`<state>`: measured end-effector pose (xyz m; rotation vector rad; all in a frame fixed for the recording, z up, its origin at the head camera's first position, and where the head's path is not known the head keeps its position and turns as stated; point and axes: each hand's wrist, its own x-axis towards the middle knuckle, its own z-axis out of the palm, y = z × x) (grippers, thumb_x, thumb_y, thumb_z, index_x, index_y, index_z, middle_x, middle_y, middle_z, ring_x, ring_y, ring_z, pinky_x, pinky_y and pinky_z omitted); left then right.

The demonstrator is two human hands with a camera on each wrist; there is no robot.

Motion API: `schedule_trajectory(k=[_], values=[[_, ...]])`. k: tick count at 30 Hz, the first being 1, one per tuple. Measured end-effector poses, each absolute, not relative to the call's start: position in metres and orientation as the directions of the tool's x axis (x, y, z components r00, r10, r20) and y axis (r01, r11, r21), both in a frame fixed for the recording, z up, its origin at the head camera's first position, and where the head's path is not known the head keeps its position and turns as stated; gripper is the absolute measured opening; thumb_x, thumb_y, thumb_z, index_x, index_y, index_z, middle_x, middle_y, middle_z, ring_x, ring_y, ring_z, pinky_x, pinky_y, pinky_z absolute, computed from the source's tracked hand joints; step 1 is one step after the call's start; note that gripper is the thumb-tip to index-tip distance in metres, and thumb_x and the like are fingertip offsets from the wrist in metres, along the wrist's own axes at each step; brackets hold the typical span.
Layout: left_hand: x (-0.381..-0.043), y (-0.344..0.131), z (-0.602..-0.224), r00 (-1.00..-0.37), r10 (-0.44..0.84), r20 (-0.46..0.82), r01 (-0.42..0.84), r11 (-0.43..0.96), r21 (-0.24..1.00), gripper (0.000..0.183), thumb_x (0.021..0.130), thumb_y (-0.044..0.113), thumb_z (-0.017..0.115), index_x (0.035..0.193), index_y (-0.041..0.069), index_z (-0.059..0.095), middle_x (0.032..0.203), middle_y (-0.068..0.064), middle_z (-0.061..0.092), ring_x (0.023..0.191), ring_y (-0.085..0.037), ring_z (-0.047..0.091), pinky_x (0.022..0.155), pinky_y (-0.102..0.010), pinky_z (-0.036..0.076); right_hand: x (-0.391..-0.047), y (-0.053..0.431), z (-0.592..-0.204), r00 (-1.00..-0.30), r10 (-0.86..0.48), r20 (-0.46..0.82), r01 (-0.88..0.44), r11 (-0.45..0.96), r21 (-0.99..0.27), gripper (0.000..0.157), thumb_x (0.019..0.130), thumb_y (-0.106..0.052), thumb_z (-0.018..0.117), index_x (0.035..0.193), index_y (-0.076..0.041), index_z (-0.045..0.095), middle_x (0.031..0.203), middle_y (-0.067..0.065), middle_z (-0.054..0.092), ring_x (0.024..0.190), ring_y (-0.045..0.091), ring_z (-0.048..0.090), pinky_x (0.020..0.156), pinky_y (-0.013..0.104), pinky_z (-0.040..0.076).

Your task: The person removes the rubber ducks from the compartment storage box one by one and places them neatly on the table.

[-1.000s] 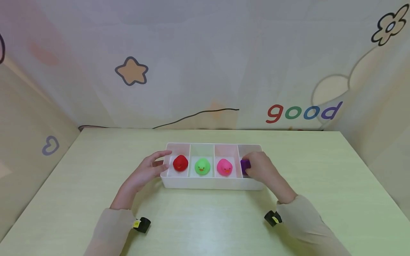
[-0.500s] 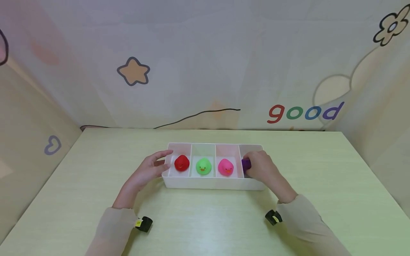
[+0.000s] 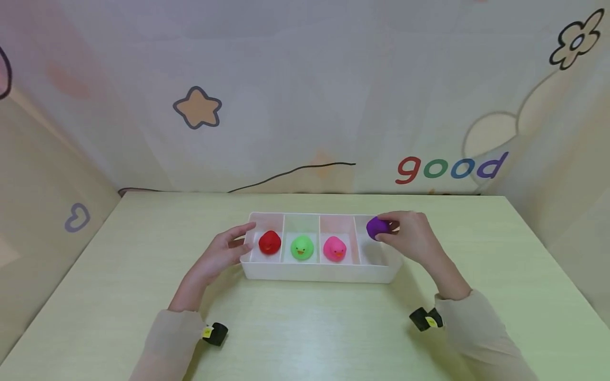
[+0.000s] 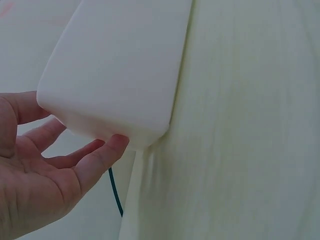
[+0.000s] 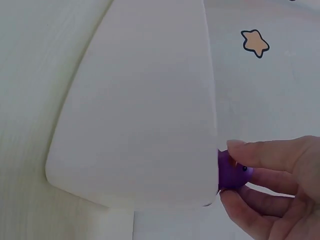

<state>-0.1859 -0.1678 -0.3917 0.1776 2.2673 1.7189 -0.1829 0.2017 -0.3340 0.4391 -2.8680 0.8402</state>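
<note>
At the left, I am resting my left hand [image 3: 223,253] against the end of the white tray [image 3: 316,273], fingers loose and spread, touching it without clamping; keeping that contact gentle and steady should, I judge, stop the tray from sliding. Moving right, the red duck [image 3: 269,243], green duck [image 3: 302,247] and pink duck [image 3: 335,249] are sitting one to a compartment. At the far right, my right hand [image 3: 414,235] is pinching the purple duck [image 3: 378,228] between thumb and fingers, holding it up toward the back of the rightmost compartment [image 3: 374,256]. To lift well, I think I should be keeping this pinch snug without squashing, and clearing the tray before carrying sideways.

Compared with half a second ago, my left hand and the other three ducks are staying put, while my right hand is sitting farther back and right; the purple duck, then down inside and mostly hidden, is now showing plainly.
</note>
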Motion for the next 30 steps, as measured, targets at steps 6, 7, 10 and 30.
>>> schedule_trajectory(k=[6, 7, 10, 30], values=[[-0.186, -0.169, -0.392, -0.949, 0.279, -0.144, -0.070, 0.260, 0.963, 0.050, 0.092, 0.009, 0.051, 0.140, 0.011, 0.037, 0.144, -0.017, 0.028, 0.122, -0.037, 0.039, 0.091, -0.045, 0.044, -0.186, 0.216, -0.324, -0.947, -0.204, 0.247, -0.312, 0.762, -0.567, 0.037, 0.076, -0.003, 0.071, 0.109, 0.008, 0.062, 0.098, 0.023, 0.065, 0.085, 0.032, 0.062, 0.071, 0.042, 0.054], [-0.186, -0.169, -0.392, -0.949, 0.280, -0.143, -0.069, 0.257, 0.964, 0.050, 0.092, 0.008, 0.051, 0.140, 0.011, 0.037, 0.144, -0.017, 0.029, 0.122, -0.037, 0.039, 0.091, -0.045, 0.045, -0.187, 0.218, -0.323, -0.947, -0.197, 0.254, -0.311, 0.760, -0.570, 0.037, 0.076, -0.003, 0.071, 0.110, 0.008, 0.062, 0.099, 0.024, 0.065, 0.085, 0.032, 0.062, 0.072, 0.042, 0.053], [-0.186, -0.169, -0.392, -0.950, 0.277, -0.142, -0.071, 0.251, 0.965, 0.050, 0.092, 0.008, 0.050, 0.140, 0.010, 0.037, 0.144, -0.018, 0.029, 0.122, -0.037, 0.039, 0.091, -0.045, 0.045, -0.188, 0.225, -0.321, -0.950, -0.176, 0.258, -0.297, 0.762, -0.575, 0.038, 0.076, -0.004, 0.071, 0.111, 0.007, 0.061, 0.100, 0.024, 0.064, 0.086, 0.033, 0.062, 0.073, 0.043, 0.053], [-0.184, -0.169, -0.392, -0.946, 0.291, -0.141, -0.073, 0.234, 0.970, 0.050, 0.092, 0.010, 0.050, 0.140, 0.010, 0.035, 0.144, -0.017, 0.028, 0.123, -0.037, 0.038, 0.092, -0.045, 0.044, -0.209, 0.264, -0.336, -0.985, -0.017, 0.173, -0.135, 0.703, -0.699, 0.044, 0.081, -0.012, 0.068, 0.120, 0.005, 0.054, 0.109, 0.025, 0.059, 0.095, 0.035, 0.058, 0.063, 0.007, 0.044]])
